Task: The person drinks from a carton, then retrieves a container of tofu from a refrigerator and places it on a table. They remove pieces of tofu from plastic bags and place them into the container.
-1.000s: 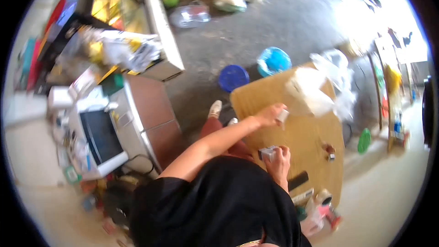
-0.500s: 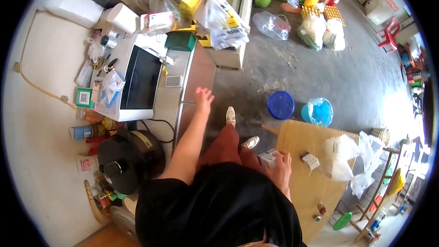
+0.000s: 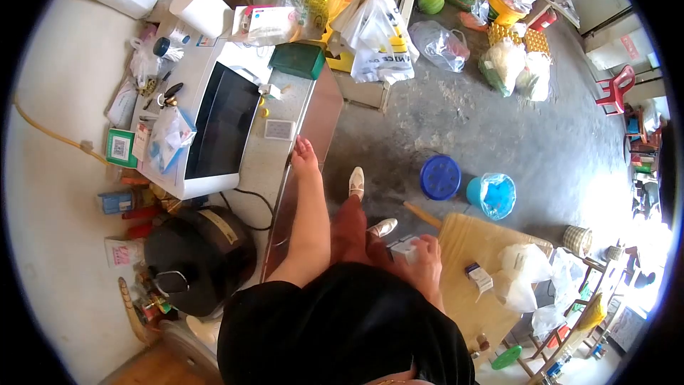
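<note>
My left hand is at the front edge of the counter, near a small white square item. Its fingers look partly curled, and whether anything is in them cannot be made out. A white and grey box is held in my right hand, beside the corner of the wooden table. A screen with a dark face stands left of my left hand. On the table lies another small box, beside a white plastic bag.
A black cooker sits at the left. On the floor are a blue stool, a light blue bin and several bags. A green box and hanging plastic bags are at the counter's far end.
My left hand has come in from over the floor to the counter's edge. My right hand still holds the box, slightly further left. The whole view has shifted a little.
</note>
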The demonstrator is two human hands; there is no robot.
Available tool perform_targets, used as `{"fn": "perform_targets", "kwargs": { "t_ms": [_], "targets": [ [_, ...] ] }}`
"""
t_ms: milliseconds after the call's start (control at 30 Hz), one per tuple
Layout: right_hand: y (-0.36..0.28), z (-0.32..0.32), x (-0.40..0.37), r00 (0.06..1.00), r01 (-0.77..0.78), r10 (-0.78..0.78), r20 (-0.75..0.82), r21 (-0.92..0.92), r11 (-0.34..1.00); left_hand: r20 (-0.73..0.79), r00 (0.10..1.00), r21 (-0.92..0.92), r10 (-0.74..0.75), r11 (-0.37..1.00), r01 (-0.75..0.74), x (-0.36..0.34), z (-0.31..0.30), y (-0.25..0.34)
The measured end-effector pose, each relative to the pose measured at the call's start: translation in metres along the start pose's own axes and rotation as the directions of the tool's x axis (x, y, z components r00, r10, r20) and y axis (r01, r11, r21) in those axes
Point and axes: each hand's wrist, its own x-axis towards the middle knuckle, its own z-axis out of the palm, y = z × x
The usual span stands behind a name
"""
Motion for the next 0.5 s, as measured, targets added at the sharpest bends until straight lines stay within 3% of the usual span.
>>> {"fn": "perform_targets", "kwargs": {
  "t_ms": [133,200,267,300,333,367,433,467,500],
  "targets": [
    [0.008,-0.001,-0.001,0.999,-0.033,0.033,0.017,0.001,0.999,0.022,0.999,0.1,0.027,0.995,-0.029,-0.022,0.001,-0.016],
    [0.013,0.001,-0.004,1.0,-0.023,0.023,0.002,0.015,1.0,-0.16,0.983,0.007,-0.09,0.996,0.092,-0.058,0.012,-0.033],
    [0.02,0.006,-0.005,1.0,-0.012,0.012,0.011,-0.002,1.0,-0.244,0.96,0.006,-0.138,0.99,0.144,-0.063,-0.008,-0.062],
    [0.022,0.008,-0.007,1.0,0.001,0.0,0.017,-0.017,1.0,-0.14,0.97,0.078,-0.201,0.974,0.213,-0.06,-0.029,-0.077],
    [0.023,0.007,-0.008,1.0,-0.002,0.002,0.019,-0.015,1.0,-0.1,0.921,-0.004,-0.376,0.926,0.378,-0.076,-0.034,-0.091],
    [0.022,0.006,-0.008,0.999,-0.006,0.006,0.04,-0.006,1.0,-0.107,0.889,0.019,-0.446,0.893,0.45,-0.11,-0.024,-0.105],
    [0.022,0.01,-0.01,0.998,-0.018,0.017,0.06,0.012,1.0,-0.03,0.656,0.07,-0.754,0.653,0.754,-0.113,-0.034,-0.132],
    [0.025,0.015,-0.01,0.998,-0.001,0.0,0.07,0.012,1.0,-0.147,0.57,0.134,-0.808,0.555,0.821,-0.108,-0.036,-0.146],
    [0.028,0.017,-0.008,0.997,0.017,-0.018,0.078,0.009,1.0,-0.139,0.41,0.132,-0.901,0.394,0.91,-0.088,-0.05,-0.163]
  ]
}}
